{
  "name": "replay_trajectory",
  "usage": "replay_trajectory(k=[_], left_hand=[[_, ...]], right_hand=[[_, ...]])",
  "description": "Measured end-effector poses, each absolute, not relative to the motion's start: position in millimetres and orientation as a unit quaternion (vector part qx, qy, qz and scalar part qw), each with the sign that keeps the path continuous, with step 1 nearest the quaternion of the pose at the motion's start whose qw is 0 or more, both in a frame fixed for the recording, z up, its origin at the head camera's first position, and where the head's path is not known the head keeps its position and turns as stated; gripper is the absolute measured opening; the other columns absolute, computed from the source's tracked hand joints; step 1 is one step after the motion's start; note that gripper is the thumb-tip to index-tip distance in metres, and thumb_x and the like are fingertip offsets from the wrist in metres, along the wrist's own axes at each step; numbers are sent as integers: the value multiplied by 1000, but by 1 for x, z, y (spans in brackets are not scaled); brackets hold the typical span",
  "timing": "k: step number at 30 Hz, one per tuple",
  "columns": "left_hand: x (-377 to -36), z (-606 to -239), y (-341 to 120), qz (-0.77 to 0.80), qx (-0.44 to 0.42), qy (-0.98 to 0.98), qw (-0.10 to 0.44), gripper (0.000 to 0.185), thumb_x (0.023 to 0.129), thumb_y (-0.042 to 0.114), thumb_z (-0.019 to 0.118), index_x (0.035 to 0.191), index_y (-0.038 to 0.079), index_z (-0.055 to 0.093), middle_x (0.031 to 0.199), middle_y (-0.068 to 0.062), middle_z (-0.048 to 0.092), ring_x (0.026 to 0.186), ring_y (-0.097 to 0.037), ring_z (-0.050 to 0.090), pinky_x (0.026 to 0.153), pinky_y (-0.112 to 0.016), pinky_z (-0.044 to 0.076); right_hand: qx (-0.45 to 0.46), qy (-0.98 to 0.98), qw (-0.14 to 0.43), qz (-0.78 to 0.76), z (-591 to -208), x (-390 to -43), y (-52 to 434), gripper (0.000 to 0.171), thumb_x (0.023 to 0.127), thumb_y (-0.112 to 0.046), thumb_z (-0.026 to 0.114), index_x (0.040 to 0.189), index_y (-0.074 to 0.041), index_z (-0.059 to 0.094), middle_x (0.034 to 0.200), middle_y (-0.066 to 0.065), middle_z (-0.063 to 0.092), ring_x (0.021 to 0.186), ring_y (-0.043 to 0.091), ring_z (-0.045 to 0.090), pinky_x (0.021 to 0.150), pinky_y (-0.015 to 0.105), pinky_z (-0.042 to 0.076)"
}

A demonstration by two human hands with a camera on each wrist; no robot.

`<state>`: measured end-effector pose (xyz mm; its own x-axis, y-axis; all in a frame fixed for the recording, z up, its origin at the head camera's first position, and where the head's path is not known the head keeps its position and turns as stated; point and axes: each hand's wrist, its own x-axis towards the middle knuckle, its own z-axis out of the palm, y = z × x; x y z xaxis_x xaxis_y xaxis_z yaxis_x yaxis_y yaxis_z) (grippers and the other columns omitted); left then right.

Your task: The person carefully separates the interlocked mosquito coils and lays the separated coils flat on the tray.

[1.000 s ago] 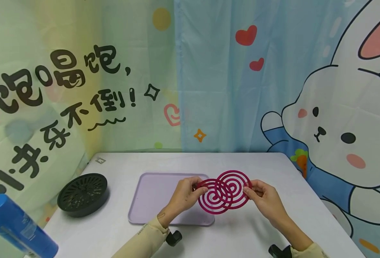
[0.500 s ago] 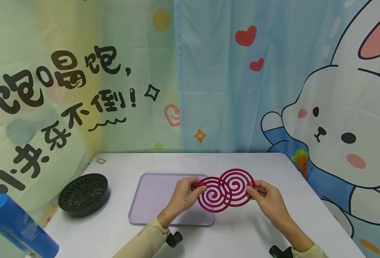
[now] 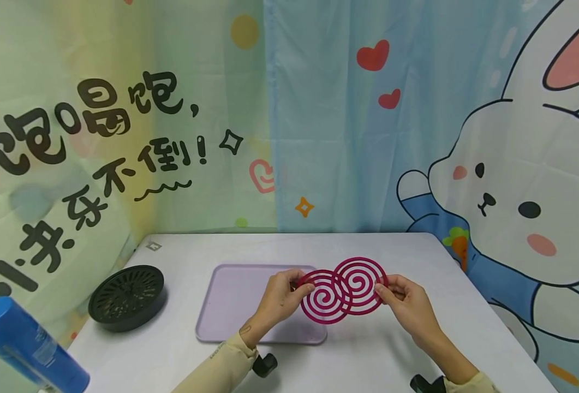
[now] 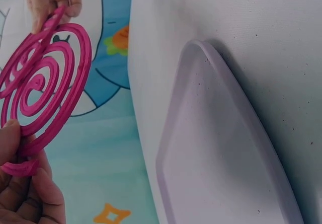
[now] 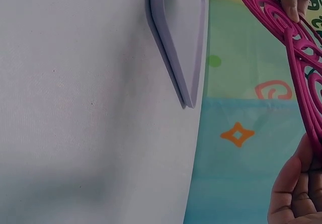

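Your left hand (image 3: 280, 297) and right hand (image 3: 403, 299) each pinch a coil (image 3: 344, 289) edge. The coils look thin (they may snap), so hold the outer rings softly.

The scene is lit brightly and evenly from above, and no glare is seen. Only soft, faint shadows are cast on the table (image 3: 368, 349), the clearest under the forearms. The head view is rendered sharp at the centre, while wide-angle bending is noticed at its edges, where the blue can (image 3: 24, 344) is stretched and slightly blurred. In the left wrist view, the left hand (image 4: 25, 194) is shown very close and out of focus. In the right wrist view, a broad dim shadow is laid across the table's lower part.
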<state>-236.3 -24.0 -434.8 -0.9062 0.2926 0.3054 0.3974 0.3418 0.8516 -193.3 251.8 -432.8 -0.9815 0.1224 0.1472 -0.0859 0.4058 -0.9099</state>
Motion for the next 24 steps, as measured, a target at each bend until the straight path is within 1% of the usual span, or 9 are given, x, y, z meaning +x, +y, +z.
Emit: replay_trajectory(k=[6,13,17,24], left_hand=[[-237,-436,-26,-528,-204,-823,52,7,92,11,74,88,6,72,75,-2,68,64,-5,53,53,-18,43],[-238,-438,-27,-529,-203,-822,50,7,92,11,74,88,6,71,76,-2,68,65,-6,55,54,-18,45],[-238,-439,-27,-530,-201,-822,49,7,92,11,74,88,6,71,76,-1,67,66,-7,54,54,-18,45],[-239,-439,-28,-528,-200,-824,45,7,92,13,74,89,7,71,77,-1,68,66,-7,54,54,-18,45]], right_hand=[[-28,-840,99,532,-432,-192,257,37,100,-25,66,122,4,62,108,18,70,85,9,68,78,15,56],[-34,-835,91,542,-433,-192,257,39,99,-25,67,123,5,61,109,17,71,85,7,68,78,15,56],[-36,-835,91,542,-434,-192,257,38,99,-24,67,123,5,61,108,17,71,84,7,68,78,15,56],[-32,-841,96,532,-432,-193,258,37,99,-26,66,121,4,62,108,17,71,85,9,68,78,15,56]])
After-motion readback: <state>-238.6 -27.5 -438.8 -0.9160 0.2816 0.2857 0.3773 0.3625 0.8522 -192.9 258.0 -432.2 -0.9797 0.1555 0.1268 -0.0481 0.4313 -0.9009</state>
